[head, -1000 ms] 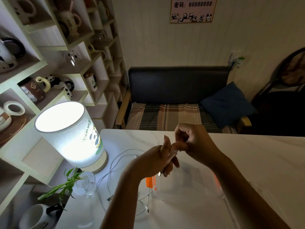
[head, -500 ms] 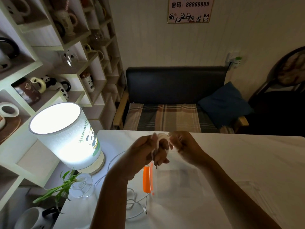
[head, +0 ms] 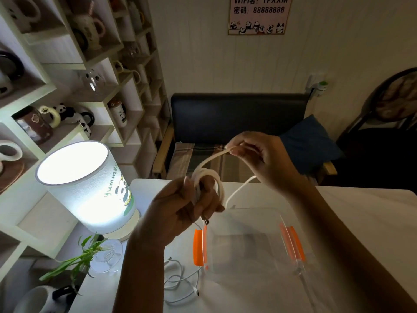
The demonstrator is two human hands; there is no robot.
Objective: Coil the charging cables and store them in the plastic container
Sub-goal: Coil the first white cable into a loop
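Note:
My left hand (head: 180, 206) grips a small coil of white charging cable (head: 217, 184) above the table. My right hand (head: 261, 157) pinches a loose strand of the same cable and holds it up and to the right of the coil; the free end trails down toward the clear plastic container (head: 248, 245). That container, with orange latches (head: 199, 248) on both sides, stands open on the white table just below my hands. A second white cable (head: 180, 281) lies tangled on the table left of the container.
A lit panda lamp (head: 90, 188) stands at the table's left, with a glass vase holding a green plant (head: 99, 256) in front of it. Shelves of mugs (head: 67, 118) fill the left wall. A dark sofa (head: 237, 118) sits behind the table.
My hands rose and drew apart. The right hand pulled a strand of cable up and right, and the coil around my left fingers is now plainly visible.

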